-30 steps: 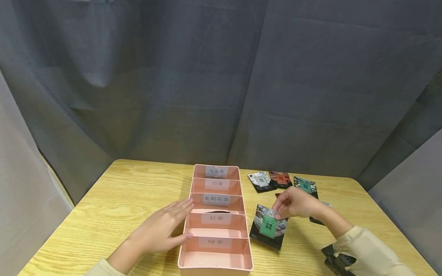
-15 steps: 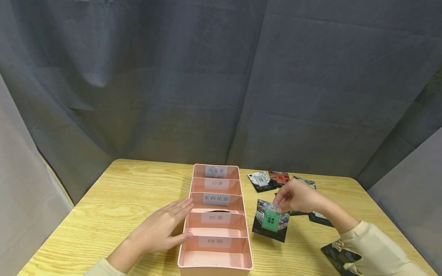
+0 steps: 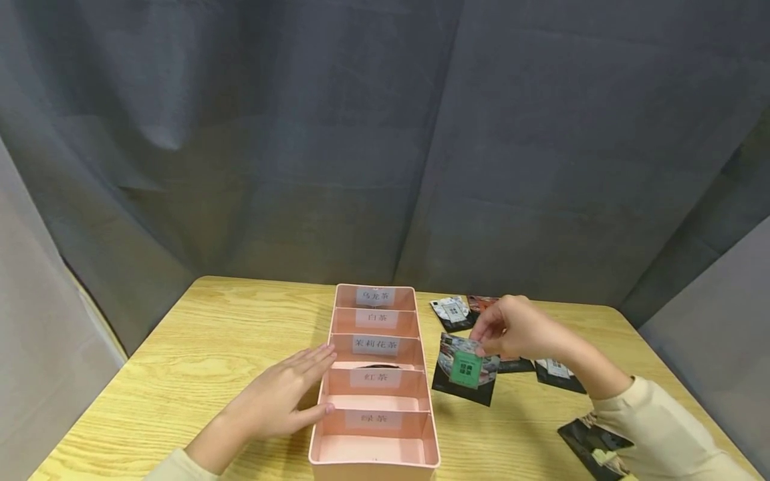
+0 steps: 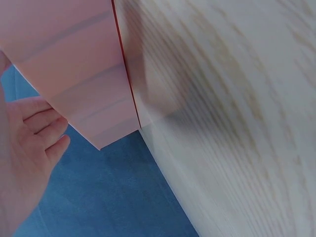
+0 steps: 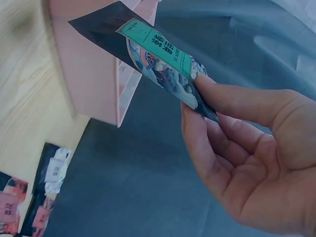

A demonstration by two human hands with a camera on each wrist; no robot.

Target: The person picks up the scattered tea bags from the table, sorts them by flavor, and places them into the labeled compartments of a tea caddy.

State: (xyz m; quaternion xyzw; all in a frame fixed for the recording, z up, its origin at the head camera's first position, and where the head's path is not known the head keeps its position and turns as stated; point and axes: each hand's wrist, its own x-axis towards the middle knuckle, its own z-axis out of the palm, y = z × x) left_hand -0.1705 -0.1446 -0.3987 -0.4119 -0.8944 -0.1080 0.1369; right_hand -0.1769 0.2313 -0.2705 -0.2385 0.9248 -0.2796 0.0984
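Note:
My right hand point(image 3: 519, 329) pinches a black tea sachet point(image 3: 464, 371) with a green label by its top corner, between thumb and fingers. The sachet hangs just right of the pink divided box point(image 3: 375, 473), label facing me. In the right wrist view, the sachet point(image 5: 160, 49) overlaps the box's wall, and the thumb lies on its printed face. My left hand point(image 3: 278, 393) rests along the box's left side, fingers extended and fingertips at the rim. The left wrist view shows those fingers point(image 4: 45, 123) beside the wall. White labels with Chinese characters mark the compartments.
Right of the box lie several more sachets: a white-patterned one point(image 3: 452, 312), a red-labelled one point(image 3: 481, 304) partly behind my right hand, and a white-labelled one point(image 3: 559, 375). Another dark sachet point(image 3: 586, 446) is partly covered by my sleeve. A dark edge point(image 3: 377, 366) shows in the middle compartment.
My right hand has lifted the green-labelled sachet up and away from me, then slightly left toward the box. The left hand stays where it was on the box's side.

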